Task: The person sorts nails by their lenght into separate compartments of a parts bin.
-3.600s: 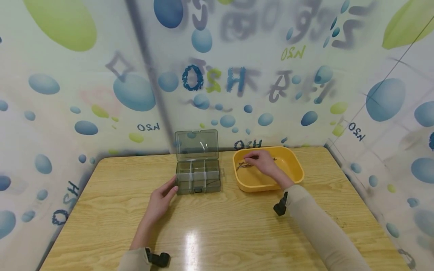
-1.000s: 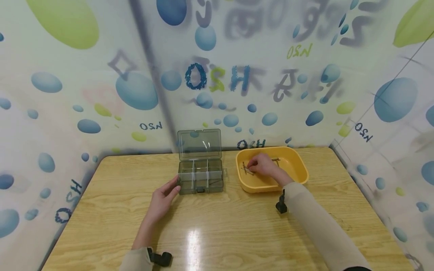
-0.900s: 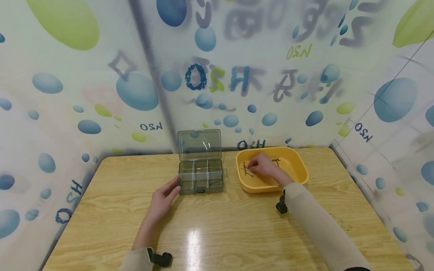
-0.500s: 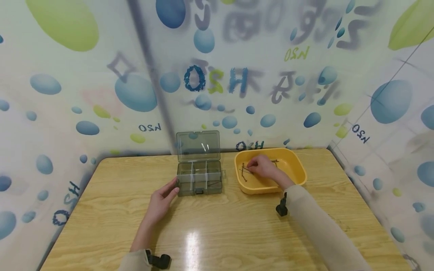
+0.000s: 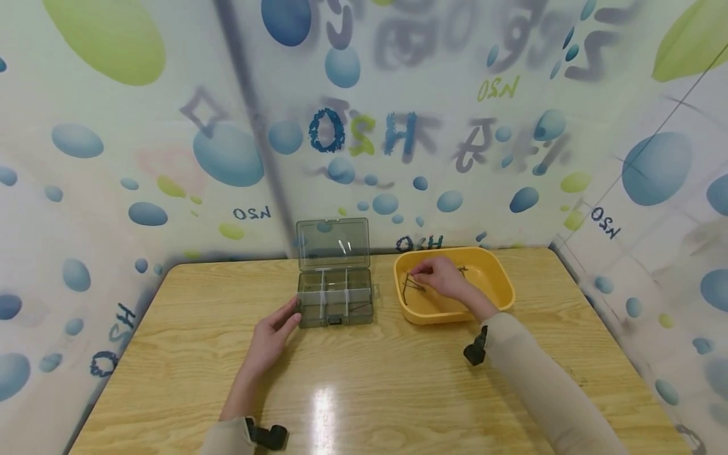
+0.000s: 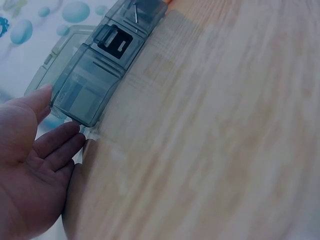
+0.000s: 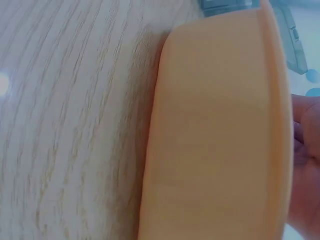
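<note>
My left hand (image 6: 30, 165) touches the left end of a smoky clear compartment box (image 5: 335, 309), its thumb at the front corner and its fingers loosely extended at the end. The lid (image 5: 332, 244) stands raised at the back. One thin dark piece (image 5: 359, 308) lies in the front right compartment. My right hand (image 5: 443, 278) is inside the yellow tray (image 5: 455, 314), thumb and fingertips together at the upper end of a long thin metal piece (image 5: 405, 292), like a nail or screw. Similar pieces (image 5: 418, 286) lie beneath the fingers. In the right wrist view the tray wall hides the fingertips.
The wooden table (image 5: 364, 385) runs up to a patterned wall (image 5: 364, 151) just behind the box and tray. A narrow gap separates box and tray. More thin pieces (image 5: 463, 270) lie at the tray's back, partly behind the right hand.
Within the tray, my right hand has shifted slightly up and left over the last half second, and the thin pieces under it lie differently. My left hand stays at the box.
</note>
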`<action>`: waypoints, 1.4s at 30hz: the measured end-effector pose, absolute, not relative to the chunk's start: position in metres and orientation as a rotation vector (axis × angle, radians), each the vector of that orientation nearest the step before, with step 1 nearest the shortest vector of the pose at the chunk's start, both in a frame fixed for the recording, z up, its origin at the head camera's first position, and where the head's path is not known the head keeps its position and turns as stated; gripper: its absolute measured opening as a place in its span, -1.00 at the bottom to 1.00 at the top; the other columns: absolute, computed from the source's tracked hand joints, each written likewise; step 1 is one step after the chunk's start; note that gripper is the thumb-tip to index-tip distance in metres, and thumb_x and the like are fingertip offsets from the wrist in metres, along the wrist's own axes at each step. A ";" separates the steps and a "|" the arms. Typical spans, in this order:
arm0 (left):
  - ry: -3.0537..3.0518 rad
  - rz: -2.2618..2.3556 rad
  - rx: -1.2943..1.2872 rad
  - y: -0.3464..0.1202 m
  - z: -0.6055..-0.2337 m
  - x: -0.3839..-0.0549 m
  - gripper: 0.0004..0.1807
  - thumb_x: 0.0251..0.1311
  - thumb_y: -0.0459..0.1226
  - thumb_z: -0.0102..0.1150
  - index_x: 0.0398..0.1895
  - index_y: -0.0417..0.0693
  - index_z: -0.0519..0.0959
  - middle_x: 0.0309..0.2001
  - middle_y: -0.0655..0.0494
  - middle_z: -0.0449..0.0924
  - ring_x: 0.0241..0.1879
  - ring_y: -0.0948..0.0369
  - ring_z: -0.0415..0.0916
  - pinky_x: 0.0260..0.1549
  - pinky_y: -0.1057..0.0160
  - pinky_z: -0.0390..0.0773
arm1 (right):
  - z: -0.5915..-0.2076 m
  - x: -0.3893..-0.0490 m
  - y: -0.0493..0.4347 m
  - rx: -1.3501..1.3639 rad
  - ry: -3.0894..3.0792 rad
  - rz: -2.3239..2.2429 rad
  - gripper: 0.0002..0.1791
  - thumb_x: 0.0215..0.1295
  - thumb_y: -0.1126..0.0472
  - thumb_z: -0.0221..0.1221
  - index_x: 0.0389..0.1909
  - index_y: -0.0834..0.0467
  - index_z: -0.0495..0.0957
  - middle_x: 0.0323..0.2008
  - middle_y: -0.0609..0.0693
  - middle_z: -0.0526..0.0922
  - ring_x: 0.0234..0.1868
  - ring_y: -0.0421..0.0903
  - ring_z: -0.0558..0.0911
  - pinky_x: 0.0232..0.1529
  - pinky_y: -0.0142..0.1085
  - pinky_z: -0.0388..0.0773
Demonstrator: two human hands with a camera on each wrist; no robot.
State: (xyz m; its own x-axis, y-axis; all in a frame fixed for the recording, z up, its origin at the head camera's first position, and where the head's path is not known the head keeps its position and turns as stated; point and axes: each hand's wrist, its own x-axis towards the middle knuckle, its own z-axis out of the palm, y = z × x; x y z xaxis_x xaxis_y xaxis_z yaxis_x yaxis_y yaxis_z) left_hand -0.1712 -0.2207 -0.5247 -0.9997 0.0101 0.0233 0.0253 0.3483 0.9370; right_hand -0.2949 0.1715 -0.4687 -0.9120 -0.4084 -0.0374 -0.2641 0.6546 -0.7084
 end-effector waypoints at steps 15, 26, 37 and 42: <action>-2.548 -1.811 -0.039 -0.220 -0.521 -0.169 -0.45 0.52 -0.17 0.14 0.48 -0.16 0.39 0.46 -0.04 0.33 0.47 0.03 0.23 0.16 0.59 0.33 | -0.450 -0.274 0.136 -0.658 2.555 -1.238 -0.81 0.42 0.36 0.25 -0.06 0.36 0.72 -0.22 0.05 0.73 -0.26 -0.11 0.63 -0.21 -0.27 0.63; -2.558 -1.811 -0.030 -0.220 -0.521 -0.170 -0.45 0.52 -0.17 0.15 0.48 -0.16 0.40 0.45 -0.02 0.35 0.46 0.06 0.24 0.16 0.60 0.31 | -0.448 -0.263 0.100 -0.772 2.553 -1.133 -0.88 0.38 0.37 0.29 -0.15 0.31 0.75 -0.29 -0.02 0.75 -0.32 -0.19 0.60 -0.29 -0.35 0.58; -2.543 -1.802 -0.036 -0.220 -0.523 -0.170 -0.46 0.51 -0.20 0.15 0.47 -0.17 0.39 0.45 -0.02 0.35 0.46 0.05 0.25 0.20 0.55 0.31 | -0.445 -0.260 0.075 -0.848 2.636 -0.944 -0.87 0.38 0.34 0.30 -0.15 0.28 0.77 -0.27 0.00 0.76 -0.27 -0.14 0.64 -0.22 -0.33 0.62; -2.551 -1.803 -0.020 -0.220 -0.523 -0.171 -0.46 0.52 -0.19 0.14 0.48 -0.15 0.39 0.46 -0.01 0.34 0.46 0.06 0.24 0.29 0.36 0.33 | -0.445 -0.263 0.071 -0.824 2.640 -0.938 -0.86 0.38 0.33 0.29 -0.15 0.27 0.77 -0.26 -0.01 0.77 -0.29 -0.17 0.63 -0.25 -0.36 0.61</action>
State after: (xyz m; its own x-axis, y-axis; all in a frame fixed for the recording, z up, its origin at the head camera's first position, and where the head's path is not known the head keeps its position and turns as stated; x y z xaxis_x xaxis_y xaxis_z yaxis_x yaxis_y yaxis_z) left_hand -0.1706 -0.2199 -0.5227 -0.9998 0.0001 0.0215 0.0203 0.3340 0.9424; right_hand -0.2634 0.0705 -0.4451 -0.8183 -0.5744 -0.0199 -0.4331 0.6390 -0.6357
